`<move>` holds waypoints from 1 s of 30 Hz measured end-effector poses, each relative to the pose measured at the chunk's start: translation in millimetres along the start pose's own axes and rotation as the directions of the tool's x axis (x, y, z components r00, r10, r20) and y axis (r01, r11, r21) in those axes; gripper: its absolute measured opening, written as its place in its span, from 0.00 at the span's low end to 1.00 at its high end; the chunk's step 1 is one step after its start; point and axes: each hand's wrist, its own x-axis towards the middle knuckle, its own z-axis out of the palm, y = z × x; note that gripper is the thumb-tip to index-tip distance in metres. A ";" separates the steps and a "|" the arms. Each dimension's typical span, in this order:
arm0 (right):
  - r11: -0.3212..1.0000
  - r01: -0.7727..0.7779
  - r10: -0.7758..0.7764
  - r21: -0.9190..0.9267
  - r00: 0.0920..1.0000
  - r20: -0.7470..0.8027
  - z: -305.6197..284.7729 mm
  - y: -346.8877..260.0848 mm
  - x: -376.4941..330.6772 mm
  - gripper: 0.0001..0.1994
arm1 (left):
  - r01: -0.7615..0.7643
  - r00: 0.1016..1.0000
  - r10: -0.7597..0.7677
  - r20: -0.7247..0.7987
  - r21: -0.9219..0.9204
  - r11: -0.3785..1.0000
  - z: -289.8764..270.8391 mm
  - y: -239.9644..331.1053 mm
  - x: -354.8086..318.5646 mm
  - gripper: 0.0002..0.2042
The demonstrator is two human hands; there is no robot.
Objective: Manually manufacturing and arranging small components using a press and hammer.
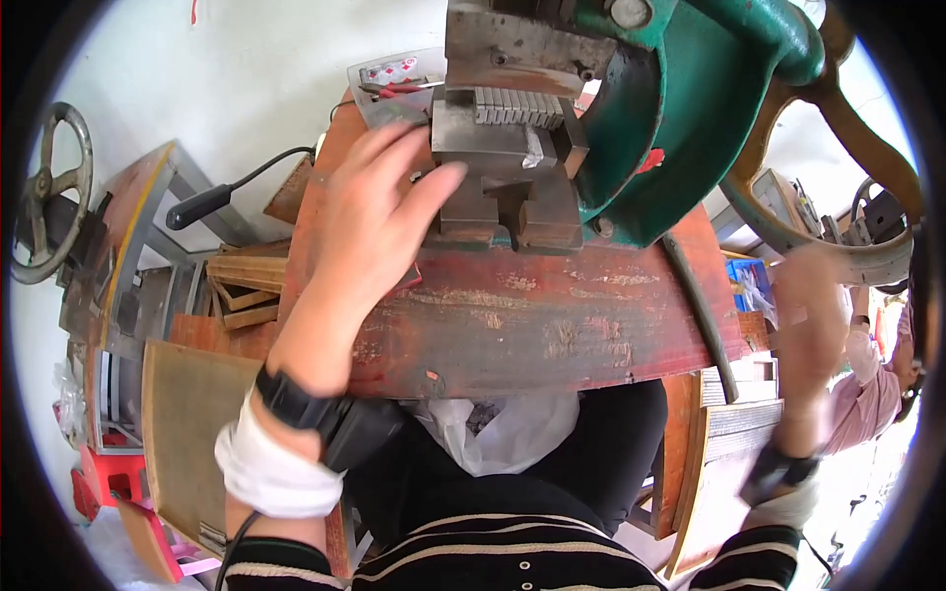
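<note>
My left hand (379, 202) is at the left side of the steel die block (478, 146) on the bench, fingers stretched out and thumb apart. Nothing shows in its grip, though its fingertips blur beside the block. On that block stands a row of several small grey metal pieces (517, 105), under the steel ram (522, 49) of a green hand press (724, 128). Far to the right, my right hand (810, 305) is smeared by motion just below the rim of the press's big handwheel (838, 258). Whether it touches the rim cannot be made out.
The worn red bench (473, 315) carries a dark metal bar (700, 315) on its right. Red-handled pliers (394, 89) lie behind the block. A white plastic bag (493, 433) rests on my lap. Another handwheel (74, 182) stands left; another person (867, 394) is at far right.
</note>
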 end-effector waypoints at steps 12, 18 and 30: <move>0.988 0.033 -0.056 0.153 0.987 0.150 71.5 0.2 -64.7 0.09 | -0.003 0.994 -0.007 -0.107 -0.093 0.996 45.8 -22.6 36.8 0.18; 0.978 0.047 -0.070 0.203 0.992 0.105 75.2 -5.1 -55.2 0.10 | 0.021 1.000 -0.014 -0.027 0.289 0.957 30.6 -5.4 42.5 0.19; 0.820 -0.134 -0.015 0.557 0.967 0.255 56.4 -20.7 -44.2 0.18 | 0.496 0.861 -0.444 0.247 -0.601 0.627 -58.8 56.6 -110.6 0.17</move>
